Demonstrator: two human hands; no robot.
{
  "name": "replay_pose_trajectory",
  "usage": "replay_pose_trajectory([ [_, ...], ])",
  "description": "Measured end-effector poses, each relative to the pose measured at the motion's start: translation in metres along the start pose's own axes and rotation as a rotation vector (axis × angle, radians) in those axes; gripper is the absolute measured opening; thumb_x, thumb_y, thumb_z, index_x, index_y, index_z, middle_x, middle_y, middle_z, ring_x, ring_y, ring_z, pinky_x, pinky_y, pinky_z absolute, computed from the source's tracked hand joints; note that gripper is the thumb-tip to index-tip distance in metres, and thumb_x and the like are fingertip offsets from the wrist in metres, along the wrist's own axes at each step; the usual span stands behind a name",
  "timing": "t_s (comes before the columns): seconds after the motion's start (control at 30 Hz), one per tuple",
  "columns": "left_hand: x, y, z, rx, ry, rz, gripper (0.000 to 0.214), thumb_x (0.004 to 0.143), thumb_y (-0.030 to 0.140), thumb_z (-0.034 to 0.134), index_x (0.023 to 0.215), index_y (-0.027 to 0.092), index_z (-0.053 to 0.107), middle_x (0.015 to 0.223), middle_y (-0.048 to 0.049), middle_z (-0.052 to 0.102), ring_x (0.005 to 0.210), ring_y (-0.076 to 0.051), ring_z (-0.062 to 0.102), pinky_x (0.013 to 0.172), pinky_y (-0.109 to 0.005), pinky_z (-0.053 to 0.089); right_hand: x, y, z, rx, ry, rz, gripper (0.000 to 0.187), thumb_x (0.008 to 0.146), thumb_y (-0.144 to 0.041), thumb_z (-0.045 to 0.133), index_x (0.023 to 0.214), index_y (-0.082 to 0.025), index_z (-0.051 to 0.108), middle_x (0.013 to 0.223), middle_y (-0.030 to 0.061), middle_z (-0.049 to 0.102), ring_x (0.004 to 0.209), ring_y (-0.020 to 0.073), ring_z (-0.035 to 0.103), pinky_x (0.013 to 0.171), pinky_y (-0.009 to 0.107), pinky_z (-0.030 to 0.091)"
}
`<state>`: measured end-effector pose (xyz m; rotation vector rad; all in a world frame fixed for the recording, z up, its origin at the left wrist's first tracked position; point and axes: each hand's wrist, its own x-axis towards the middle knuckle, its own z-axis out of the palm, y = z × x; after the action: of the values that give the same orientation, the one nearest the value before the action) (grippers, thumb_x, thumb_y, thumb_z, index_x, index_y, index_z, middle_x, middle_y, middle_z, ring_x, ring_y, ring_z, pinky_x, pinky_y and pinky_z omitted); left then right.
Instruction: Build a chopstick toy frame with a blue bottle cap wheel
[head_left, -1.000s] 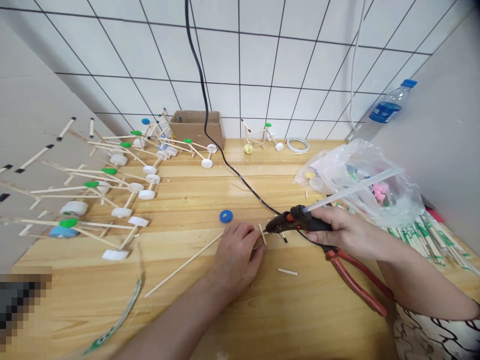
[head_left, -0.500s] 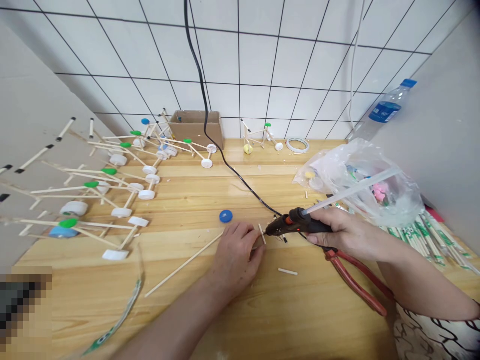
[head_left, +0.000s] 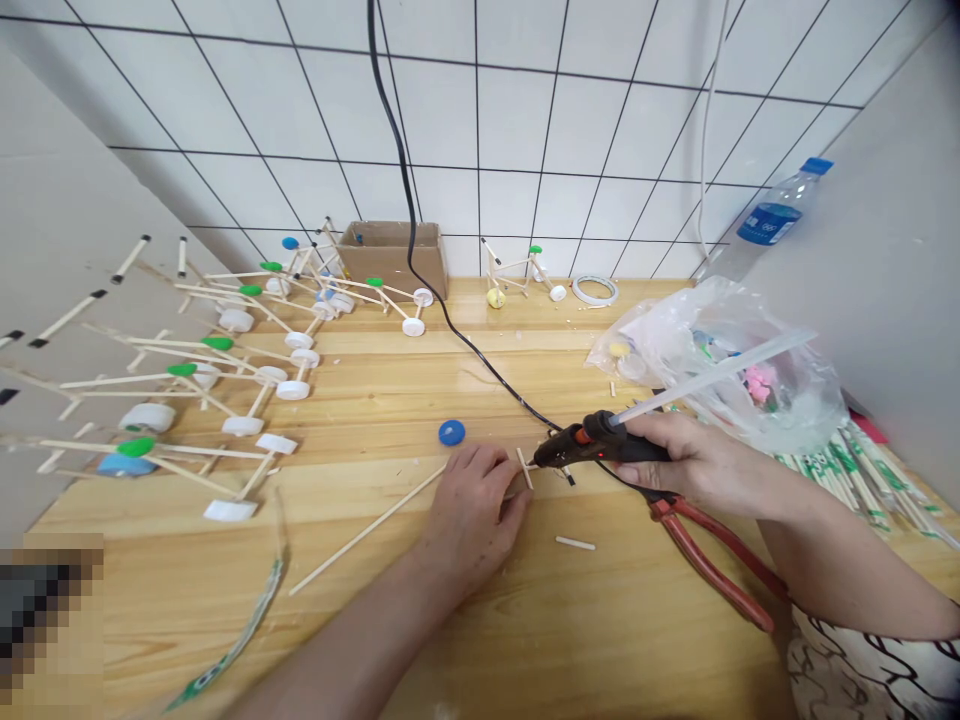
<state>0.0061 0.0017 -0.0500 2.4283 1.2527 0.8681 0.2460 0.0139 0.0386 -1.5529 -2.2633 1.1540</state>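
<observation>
"What have the hands got?"

"The left hand [head_left: 472, 520] is curled closed over a joint of thin wooden sticks [head_left: 367, 530], with one long stick running out from under it toward the near left of the tabletop [head_left: 600, 640]. The right hand [head_left: 697, 465] is wrapped round the grip of a black hot glue gun [head_left: 600, 445], with a translucent glue stick [head_left: 712, 378] poking out of its back."

"Where's the nozzle?"

"Just beside the short stick [head_left: 523, 467] that crosses the joint, right past the left hand. It's small from this angle, so I can't tell whether the tip touches."

"What's around them?"

"A blue bottle cap [head_left: 451, 432] lies just beyond the left hand, and red-handled pliers [head_left: 701, 555] lie under the right forearm. A plastic bag [head_left: 720, 365] sits beyond the gun, and stick frames with bottle-cap wheels [head_left: 292, 390] stand off to the left."
</observation>
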Motion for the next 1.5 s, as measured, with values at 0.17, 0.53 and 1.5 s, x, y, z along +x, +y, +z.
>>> replay_pose_trajectory([
  [0.17, 0.0012, 0.0004, -0.0006, 0.001, -0.01, -0.004, 0.011, 0.077, 0.018, 0.055, 0.086, 0.016, 0.061, 0.086, -0.0074, 0.06, 0.083, -0.022, 0.053, 0.074, -0.038, 0.046, 0.0009, 0.0005, 0.0012, -0.007, 0.009, -0.01, 0.027, 0.081, -0.036, 0.054, 0.1, -0.019, 0.063, 0.08, 0.0015, 0.062, 0.071, 0.0178, 0.054, 0.062, 0.025, 0.04],
  [0.53, 0.0014, 0.0002, -0.001, -0.016, -0.015, -0.02, 0.012, 0.076, 0.018, 0.055, 0.087, 0.016, 0.061, 0.087, -0.0079, 0.061, 0.084, -0.022, 0.053, 0.076, -0.038, 0.047, 0.0006, -0.0034, 0.0018, 0.029, 0.034, -0.005, 0.027, 0.081, -0.034, 0.054, 0.1, -0.017, 0.063, 0.073, 0.0005, 0.057, 0.066, 0.0151, 0.05, 0.057, 0.023, 0.038],
  [1.5, 0.0027, 0.0008, -0.0014, -0.013, -0.012, -0.042, 0.018, 0.073, 0.017, 0.057, 0.09, 0.017, 0.062, 0.088, -0.0077, 0.06, 0.085, -0.023, 0.053, 0.077, -0.039, 0.046, -0.0004, -0.0003, -0.0001, -0.01, 0.01, -0.014, 0.029, 0.082, -0.038, 0.053, 0.102, -0.019, 0.062, 0.076, 0.0006, 0.059, 0.069, 0.0166, 0.052, 0.061, 0.025, 0.039],
])
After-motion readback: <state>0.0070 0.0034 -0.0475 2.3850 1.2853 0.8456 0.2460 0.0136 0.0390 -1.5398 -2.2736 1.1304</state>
